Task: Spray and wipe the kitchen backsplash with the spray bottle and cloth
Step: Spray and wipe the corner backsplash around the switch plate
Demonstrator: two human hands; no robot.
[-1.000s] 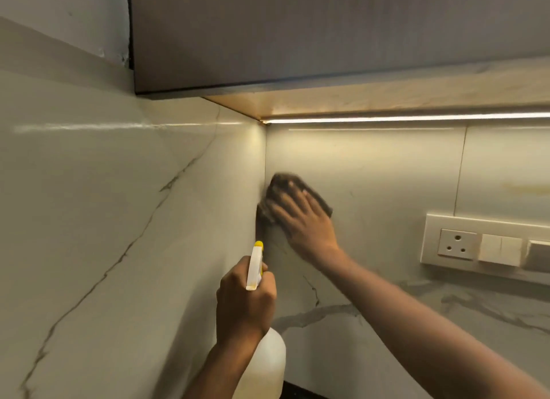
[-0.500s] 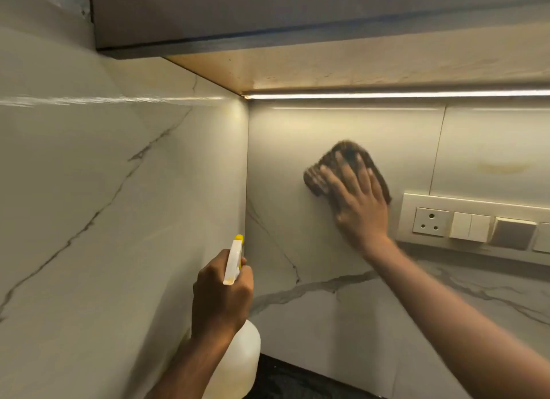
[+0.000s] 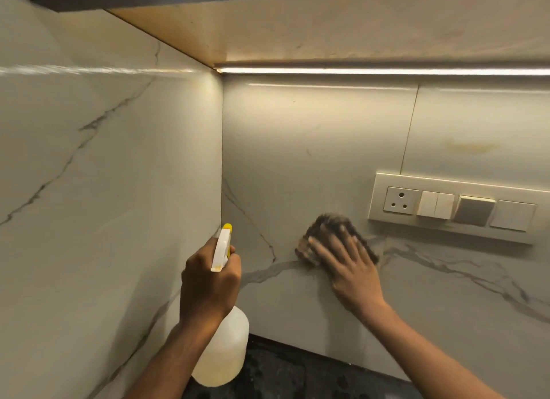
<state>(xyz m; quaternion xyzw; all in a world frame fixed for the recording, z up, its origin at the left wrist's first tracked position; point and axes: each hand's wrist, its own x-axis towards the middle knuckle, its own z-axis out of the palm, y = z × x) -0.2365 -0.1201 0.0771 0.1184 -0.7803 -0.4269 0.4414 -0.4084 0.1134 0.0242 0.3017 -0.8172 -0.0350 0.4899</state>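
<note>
Head view: kitchen corner, both bare arms up against the marble-look backsplash.
Left hand: clamped round the neck of the spray bottle, fingers curled tight. The bottle is upright and held off the wall, close to the corner.
Spray bottle: translucent white body and white head, with a yellow nozzle tip aimed at the back wall, just left of the cloth.
Right hand: fingers straight and spread, palm flat, pressing the cloth onto the backsplash.
Cloth: dark, bunched and blurred, peeking out above and left of the fingers. It sits on a grey vein, below and left of the socket panel, near it but apart.
Socket panel: cream plate with one three-pin socket and a row of switches.
Backsplash mark: faint yellowish smear above the panel, well apart from the cloth.
Light strip: glowing under the cabinet, along the top of the back wall.
Tabletop: dark speckled stone, showing below the bottle at the foot of the wall.
</note>
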